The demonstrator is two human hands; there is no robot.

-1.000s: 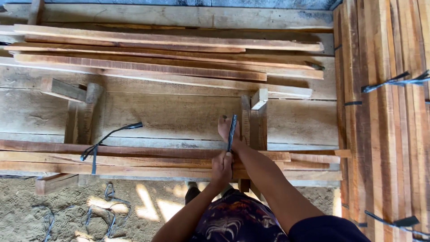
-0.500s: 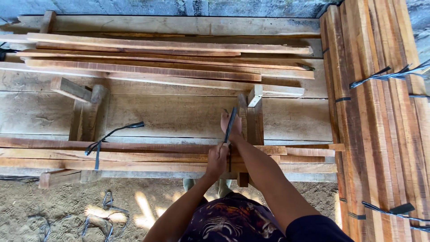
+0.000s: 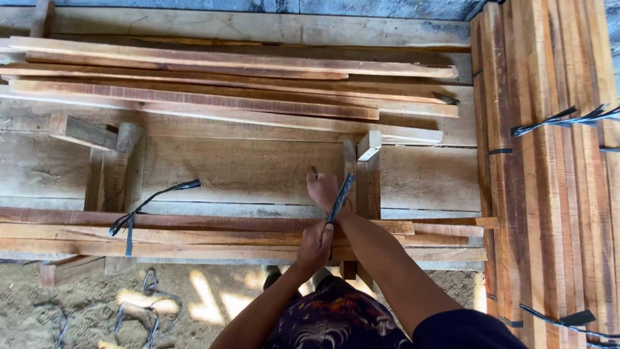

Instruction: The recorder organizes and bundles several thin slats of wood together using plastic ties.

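Observation:
A short black strap (image 3: pixel 340 197) runs taut between my two hands, above a stack of long reddish planks (image 3: pixel 194 232) lying across a wooden rack. My left hand (image 3: pixel 316 243) is closed on the strap's near end, at the stack's front edge. Farther out, my right hand (image 3: pixel 322 189) grips the strap's far end beside an upright wooden post (image 3: pixel 368 174). The strap's lower end is hidden in my left fist.
Another black strap (image 3: pixel 152 200) lies loose on the planks to the left. More long planks (image 3: pixel 226 90) lie across the back of the rack. A strapped bundle of boards (image 3: pixel 549 174) stands at the right. Loose straps (image 3: pixel 148 304) lie on the sandy ground below.
The view has drifted a little. Both hands stay on the strap in nearly the same place, and the strap now looks more upright between them.

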